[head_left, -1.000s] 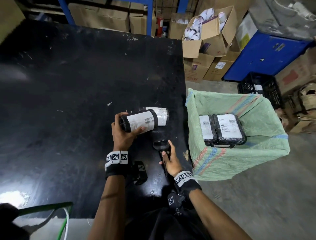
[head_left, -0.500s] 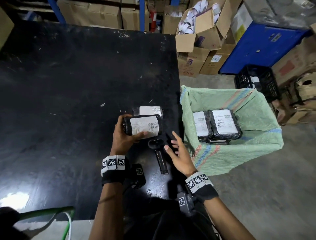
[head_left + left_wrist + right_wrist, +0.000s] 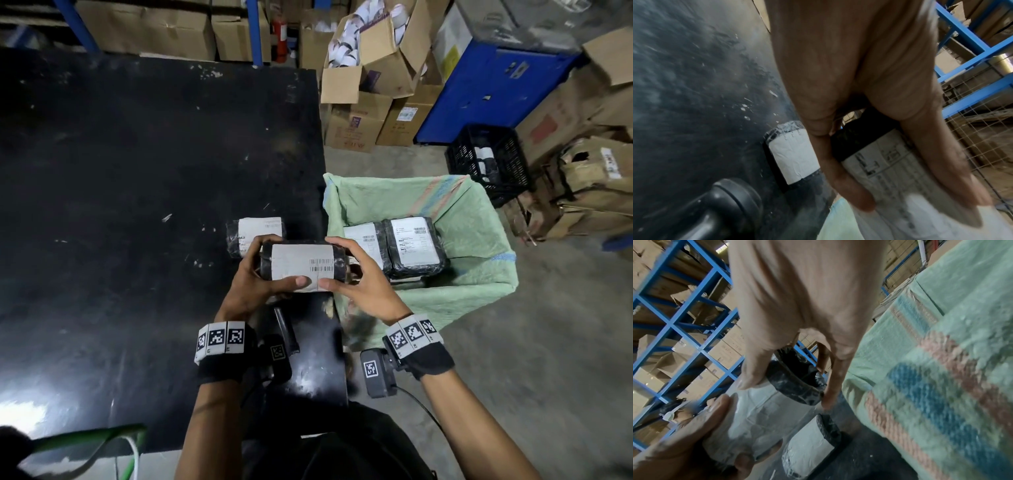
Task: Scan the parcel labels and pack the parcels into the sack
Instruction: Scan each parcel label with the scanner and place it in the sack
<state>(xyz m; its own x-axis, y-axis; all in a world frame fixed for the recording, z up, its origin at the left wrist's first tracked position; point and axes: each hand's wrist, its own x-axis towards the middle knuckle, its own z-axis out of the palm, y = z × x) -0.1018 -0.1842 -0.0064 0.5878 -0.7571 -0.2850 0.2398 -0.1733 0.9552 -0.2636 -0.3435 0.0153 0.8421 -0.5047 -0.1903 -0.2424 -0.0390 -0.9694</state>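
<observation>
A warehouse bay with blue racking and stacked cardboard cartons surrounds a scuffed black worktop (image 3: 137,205), and a green woven sack (image 3: 479,294) stands open against its right edge. Two black-wrapped parcels (image 3: 394,246) with white labels already lie side by side inside the sack, so part of the packing is done.

The held parcel (image 3: 301,267), a black roll with a barcoded label facing up, sits just above the worktop's right edge, close to the sack's rim. The left hand (image 3: 250,284) grasps its left end, fingers (image 3: 849,191) curled under and thumb across the label. The right hand (image 3: 363,277) grasps the other end, thumb on the label's near edge and fingers (image 3: 830,386) wrapped over the black end cap.

The scanner (image 3: 286,329) lies on the worktop below the hands, with neither hand on it. That suggests this label has been read and the parcel is on its way into the sack, though the pictures cannot confirm the scan.

One more parcel (image 3: 255,233) rests on the worktop just behind the held one. It appears to be the last one left to scan and pack.
</observation>
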